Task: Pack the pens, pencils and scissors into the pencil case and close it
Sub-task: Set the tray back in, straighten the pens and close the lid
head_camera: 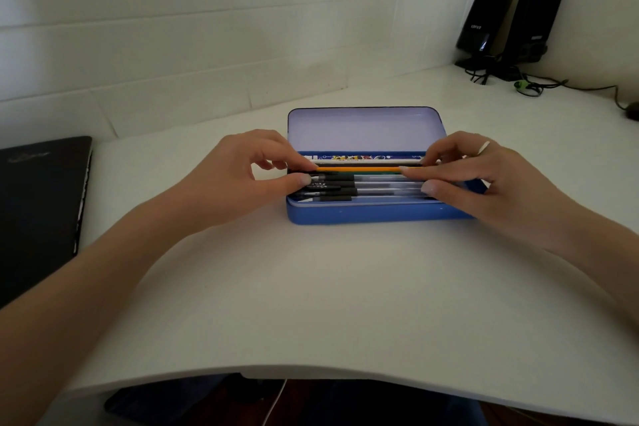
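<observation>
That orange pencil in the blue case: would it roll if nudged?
Probably not far: the orange pencil lies wedged among pens inside the case. It looks thin and straight, so likely stiff and light. Both hands, left and right, pinch its ends.

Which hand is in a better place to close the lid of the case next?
Probably the right hand: its fingers reach nearer the open lid. The left hand pinches the pens at the case's left end.

Pens (pixel 349 185) in pencil case (pixel 373 214), notebook (pixel 41 204) left, speakers (pixel 511 24) behind-right.
</observation>
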